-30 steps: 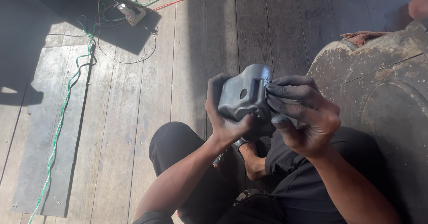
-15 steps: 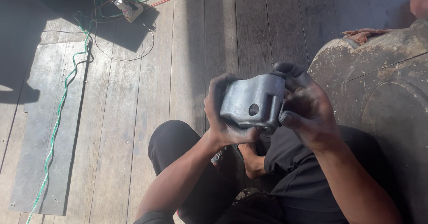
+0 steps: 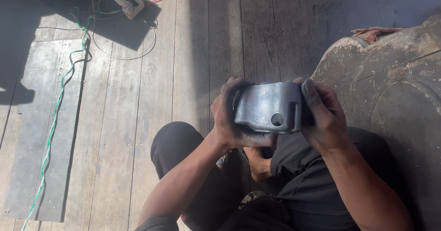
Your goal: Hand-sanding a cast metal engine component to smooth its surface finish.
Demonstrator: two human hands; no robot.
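Observation:
I hold a grey metal bracket [image 3: 265,105] with a round hole in its front face, level in front of me above my lap. My left hand [image 3: 229,120] grips its left end and underside, fingers wrapped around it. My right hand [image 3: 324,116] clasps its right end, thumb over the top edge. Both hands are dark with grime. My legs in black trousers and a bare foot [image 3: 257,164] lie beneath the part.
A large worn, dusty rounded object [image 3: 395,88] stands at my right, a reddish rag [image 3: 374,31] on its top. Green and red wires [image 3: 57,107] run along the wooden plank floor to a small white socket block [image 3: 131,5] at the top left.
I have turned the metal bracket so its long face with the hole points at me. My right hand slid from the front to the right end.

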